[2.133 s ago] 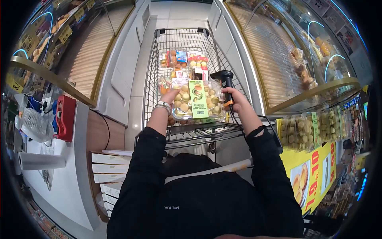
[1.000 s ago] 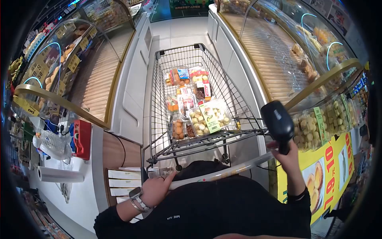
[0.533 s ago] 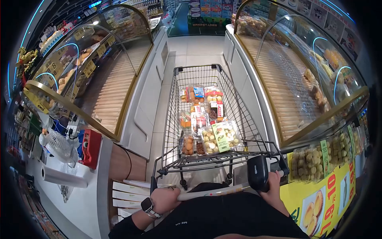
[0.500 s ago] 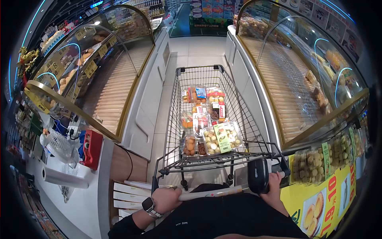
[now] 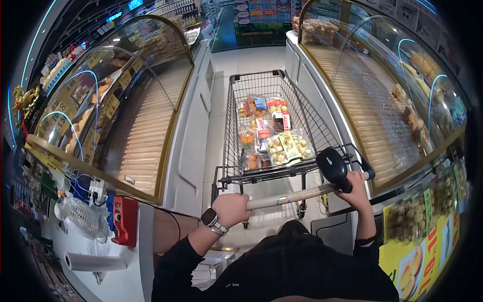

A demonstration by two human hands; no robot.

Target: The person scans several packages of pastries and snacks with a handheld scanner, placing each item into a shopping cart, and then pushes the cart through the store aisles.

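Note:
My left hand (image 5: 232,209) is closed round the left end of the grey handlebar (image 5: 289,198) of a shopping cart (image 5: 232,121), with a watch (image 5: 209,217) on that wrist. Near the bar's other end my right hand (image 5: 357,190) grips it too, beside a black rounded device (image 5: 332,165) mounted there. Inside the wire basket lie several clear packs of baked goods. The nearest large one is a clear box of small round pastries (image 5: 275,151) with a green label. Behind it sits a pack with a red and white label (image 5: 282,122).
Curved glass bakery cases with slatted wooden shelves flank the aisle, left (image 5: 146,131) and right (image 5: 362,95). A counter at lower left holds a white fan (image 5: 80,217), a red object (image 5: 125,220) and a plastic roll (image 5: 95,262). Pastry boxes (image 5: 405,221) stand at right above a yellow sign (image 5: 397,256).
The cart has moved forward and slightly right, away from my body, with both arms now stretched further out. Both hands stay on the handlebar, which is now more slanted.

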